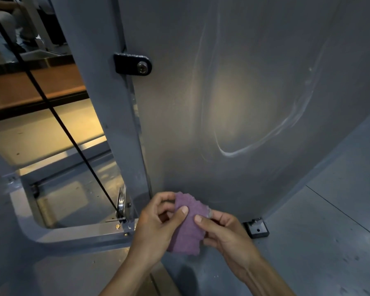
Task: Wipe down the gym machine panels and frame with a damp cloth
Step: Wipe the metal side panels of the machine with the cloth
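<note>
Cloth (pixel 187 226): purple, textured, folded into a small pad; held low in the middle of the view, in front of the foot of the grey panel, apart from it.
Left hand (pixel 154 229): fingers curled, thumb (pixel 183 211) on the near face of the cloth, other fingers behind its upper left edge; pinching the cloth.
Right hand (pixel 226 233): thumb (pixel 200 220) pressed on the right side of the cloth, fingers curled behind and under its right edge; also pinching the cloth.
Panel (pixel 244 92): broad grey sheet, upright, filling the upper right; pale curved smear marks looping across it, a warm light patch near its middle.
Frame post (pixel 103 92): grey upright along the panel's left edge, joined by a black bracket (pixel 132 64) with a bolt.
Cable (pixel 51 107): black, running diagonally down to a metal pulley (pixel 121 202) just left of the post's base.
Base frame (pixel 81 232): grey bar with rounded corner, lying on the floor left of the hands.
Black foot (pixel 257 228): at the panel's lower right corner, just right of the right hand.
Floor (pixel 329 231): grey, scuffed.
</note>
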A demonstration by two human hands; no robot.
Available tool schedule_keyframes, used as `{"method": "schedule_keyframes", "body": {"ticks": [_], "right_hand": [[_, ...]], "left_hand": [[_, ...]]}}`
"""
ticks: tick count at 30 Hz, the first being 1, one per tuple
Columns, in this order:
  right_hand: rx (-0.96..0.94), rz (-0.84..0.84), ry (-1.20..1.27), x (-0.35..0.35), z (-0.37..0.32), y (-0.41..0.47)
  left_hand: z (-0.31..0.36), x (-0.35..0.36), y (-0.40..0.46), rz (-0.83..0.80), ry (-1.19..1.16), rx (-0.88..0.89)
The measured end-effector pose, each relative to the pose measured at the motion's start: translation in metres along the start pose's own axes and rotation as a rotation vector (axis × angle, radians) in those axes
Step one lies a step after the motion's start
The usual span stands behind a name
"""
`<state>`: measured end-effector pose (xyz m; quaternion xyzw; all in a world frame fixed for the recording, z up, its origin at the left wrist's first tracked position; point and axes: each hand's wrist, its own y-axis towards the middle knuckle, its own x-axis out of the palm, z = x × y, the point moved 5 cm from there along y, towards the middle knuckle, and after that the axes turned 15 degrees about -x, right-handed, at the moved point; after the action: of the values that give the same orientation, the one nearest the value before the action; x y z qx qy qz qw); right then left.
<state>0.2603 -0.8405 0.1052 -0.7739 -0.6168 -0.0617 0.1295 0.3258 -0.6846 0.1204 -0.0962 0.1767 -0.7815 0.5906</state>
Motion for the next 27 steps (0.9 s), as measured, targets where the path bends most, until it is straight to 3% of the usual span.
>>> {"method": "schedule_keyframes", "body": {"ticks": [5,8,11,14,21,27], "right_hand": [[-0.071,0.037,-0.014,0.001,-0.013,-0.009],[-0.087,0.041,-0.054,0.002,-0.021,-0.019],[-0.115,0.116,-0.12,0.0,-0.031,-0.028],[-0.194,0.153,-0.191,0.0,-0.05,-0.032],[-0.455,-0.076,-0.42,0.009,-0.116,-0.045],[-0.768,0.004,-0.851,0.012,-0.164,-0.055]], "left_hand": [[-0.014,0.005,-0.009,-0.168,-0.155,-0.258],[-0.009,0.0,-0.016,-0.256,-0.259,-0.275],[0.014,-0.003,-0.028,-0.355,-0.046,-0.08],[0.036,-0.003,-0.038,-0.308,0.205,0.104],[0.105,0.004,-0.063,-0.085,0.777,0.487],[0.144,0.009,-0.075,-0.051,0.912,0.66]]}}
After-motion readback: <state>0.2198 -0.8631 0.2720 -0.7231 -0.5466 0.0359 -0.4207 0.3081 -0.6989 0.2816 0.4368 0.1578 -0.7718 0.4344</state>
